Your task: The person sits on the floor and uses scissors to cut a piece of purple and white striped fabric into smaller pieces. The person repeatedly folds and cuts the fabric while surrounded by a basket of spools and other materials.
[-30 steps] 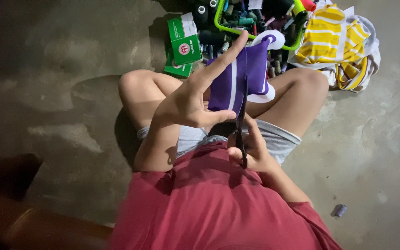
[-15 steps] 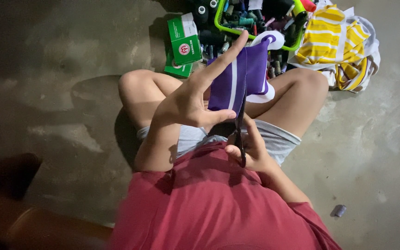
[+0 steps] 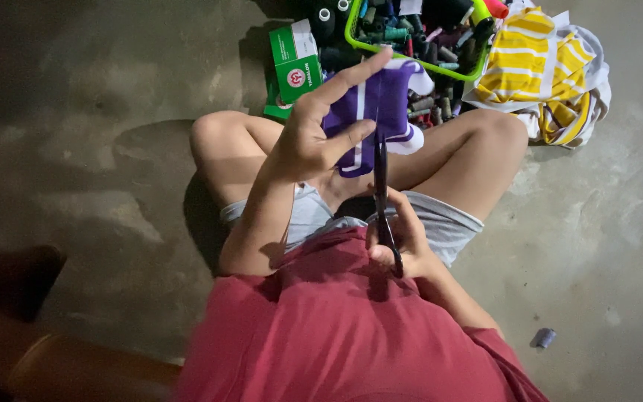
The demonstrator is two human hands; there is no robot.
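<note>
I sit cross-legged on a concrete floor. My left hand (image 3: 314, 138) holds up a purple cloth piece with white trim (image 3: 381, 104), fingers spread along its left edge. My right hand (image 3: 400, 242) grips the handles of dark scissors (image 3: 381, 186), low in front of my red shirt. The blades point up and meet the lower edge of the purple cloth.
A green basket (image 3: 411, 45) full of thread spools stands beyond my knees. Green and white boxes (image 3: 292, 63) lie to its left. A yellow and white striped cloth (image 3: 545, 71) is heaped at the right. A small purple spool (image 3: 545, 339) lies on the floor at lower right.
The purple cloth and my left hand have shifted slightly; the scissors stay at the cloth's lower edge. Little else differs.
</note>
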